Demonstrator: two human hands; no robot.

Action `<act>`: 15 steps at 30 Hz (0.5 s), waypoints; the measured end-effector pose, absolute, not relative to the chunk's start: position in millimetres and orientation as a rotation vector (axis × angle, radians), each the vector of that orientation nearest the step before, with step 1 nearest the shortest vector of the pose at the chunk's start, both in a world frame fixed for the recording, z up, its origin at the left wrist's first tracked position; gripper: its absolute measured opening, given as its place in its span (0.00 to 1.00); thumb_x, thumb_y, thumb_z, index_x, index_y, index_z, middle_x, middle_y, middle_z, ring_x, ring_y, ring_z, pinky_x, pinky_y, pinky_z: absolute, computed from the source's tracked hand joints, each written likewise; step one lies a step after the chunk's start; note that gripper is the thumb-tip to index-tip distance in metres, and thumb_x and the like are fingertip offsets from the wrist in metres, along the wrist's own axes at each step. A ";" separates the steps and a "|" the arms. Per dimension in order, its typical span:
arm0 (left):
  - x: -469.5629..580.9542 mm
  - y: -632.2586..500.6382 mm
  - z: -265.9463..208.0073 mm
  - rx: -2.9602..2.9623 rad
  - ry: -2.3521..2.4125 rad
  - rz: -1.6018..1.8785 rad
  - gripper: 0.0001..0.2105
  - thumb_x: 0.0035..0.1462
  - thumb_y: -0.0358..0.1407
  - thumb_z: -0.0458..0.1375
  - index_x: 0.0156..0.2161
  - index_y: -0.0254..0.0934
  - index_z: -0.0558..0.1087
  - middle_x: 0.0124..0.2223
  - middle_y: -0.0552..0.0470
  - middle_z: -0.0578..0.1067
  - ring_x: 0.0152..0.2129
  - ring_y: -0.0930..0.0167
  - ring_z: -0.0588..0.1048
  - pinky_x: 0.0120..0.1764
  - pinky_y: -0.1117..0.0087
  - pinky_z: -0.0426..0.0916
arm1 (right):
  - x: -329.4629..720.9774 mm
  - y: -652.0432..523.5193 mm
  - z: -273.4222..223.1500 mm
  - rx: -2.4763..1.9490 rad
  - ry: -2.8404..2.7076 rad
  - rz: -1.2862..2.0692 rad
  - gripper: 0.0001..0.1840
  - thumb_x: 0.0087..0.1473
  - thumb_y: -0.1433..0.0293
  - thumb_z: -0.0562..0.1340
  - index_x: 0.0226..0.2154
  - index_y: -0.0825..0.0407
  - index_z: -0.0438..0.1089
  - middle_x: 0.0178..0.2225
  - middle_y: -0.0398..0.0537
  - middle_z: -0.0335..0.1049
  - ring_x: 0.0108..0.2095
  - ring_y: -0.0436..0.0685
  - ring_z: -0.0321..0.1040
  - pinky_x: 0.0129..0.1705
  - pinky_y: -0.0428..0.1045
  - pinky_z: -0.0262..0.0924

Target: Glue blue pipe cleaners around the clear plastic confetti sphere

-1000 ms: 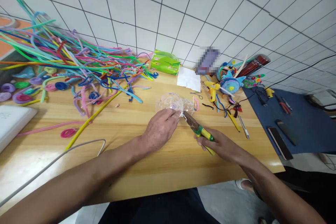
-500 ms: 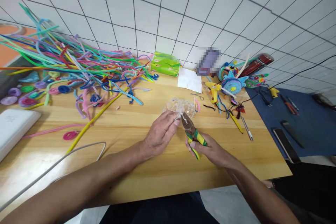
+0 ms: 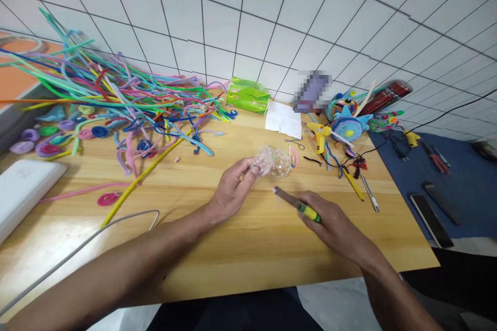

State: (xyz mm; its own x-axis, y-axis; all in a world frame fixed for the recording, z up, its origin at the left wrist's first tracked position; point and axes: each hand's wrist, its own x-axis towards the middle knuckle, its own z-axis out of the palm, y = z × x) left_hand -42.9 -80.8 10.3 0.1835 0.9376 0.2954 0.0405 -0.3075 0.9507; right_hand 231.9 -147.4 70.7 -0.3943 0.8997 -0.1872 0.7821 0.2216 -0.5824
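My left hand [image 3: 235, 186] is closed, its thumb and fingertips pinching the near end of a clear, shiny, crumpled-looking bundle [image 3: 279, 162]; what the bundle is made of I cannot make out. Wrapped around the yellow-green handles of a pair of pliers [image 3: 289, 198] is my right hand [image 3: 328, 217]. The pliers are turned edge-on, with dark, rusty jaws apart from the bundle. A small whitish bit shows at the jaw tips, too blurred to name.
Many colourful pipe cleaners [image 3: 135, 95] cover the table's left back. Behind stand a green tissue pack [image 3: 247, 95] and white paper [image 3: 283, 120]. Scissors [image 3: 295, 142], a yellow glue gun [image 3: 320, 137], a blue coiled craft piece [image 3: 348, 128] and a cutter [image 3: 370, 194] lie right. A white box [image 3: 27, 196] is left.
The pliers have moved away from my left hand, down and to the right, and rotated edge-on. My left hand has shifted slightly left, still pinching the clear bundle.
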 end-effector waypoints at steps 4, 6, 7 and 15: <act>-42.9 -79.2 5.2 1.608 1.049 1.281 0.14 0.73 0.39 0.55 0.56 0.35 0.77 0.53 0.45 0.84 0.48 0.66 0.82 0.54 0.65 0.75 | 254.2 -149.6 54.2 -1.877 -2.584 0.196 0.26 0.57 0.78 0.59 0.58 0.50 0.68 0.56 0.60 0.76 0.53 0.68 0.76 0.47 0.58 0.73; -42.8 -78.7 3.0 1.676 1.055 1.302 0.15 0.73 0.38 0.56 0.58 0.35 0.76 0.54 0.45 0.84 0.49 0.67 0.82 0.54 0.65 0.76 | 261.4 -149.7 43.7 -1.904 -2.634 0.046 0.23 0.59 0.75 0.61 0.57 0.52 0.68 0.54 0.63 0.76 0.51 0.71 0.76 0.48 0.62 0.74; -42.9 -78.6 1.9 1.723 1.056 1.315 0.14 0.72 0.37 0.56 0.58 0.36 0.76 0.54 0.44 0.84 0.49 0.67 0.83 0.54 0.65 0.76 | 263.7 -149.4 40.1 -1.889 -2.649 0.040 0.22 0.60 0.72 0.63 0.57 0.53 0.68 0.53 0.65 0.76 0.52 0.72 0.76 0.49 0.64 0.74; -42.9 -84.5 -2.9 2.236 1.012 1.329 0.10 0.74 0.32 0.55 0.55 0.38 0.75 0.46 0.46 0.85 0.43 0.67 0.82 0.48 0.62 0.74 | 226.6 -120.4 76.4 -1.353 -2.378 0.226 0.14 0.69 0.67 0.62 0.56 0.47 0.72 0.53 0.57 0.77 0.55 0.64 0.75 0.56 0.61 0.71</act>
State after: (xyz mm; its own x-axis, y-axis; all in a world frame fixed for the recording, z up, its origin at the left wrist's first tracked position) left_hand -42.9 -84.5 -2.9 0.3057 0.7267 0.6152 0.4000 -0.6843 0.6096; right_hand 226.6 -120.4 76.4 -0.4555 0.8526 0.2561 0.7892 0.5199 -0.3270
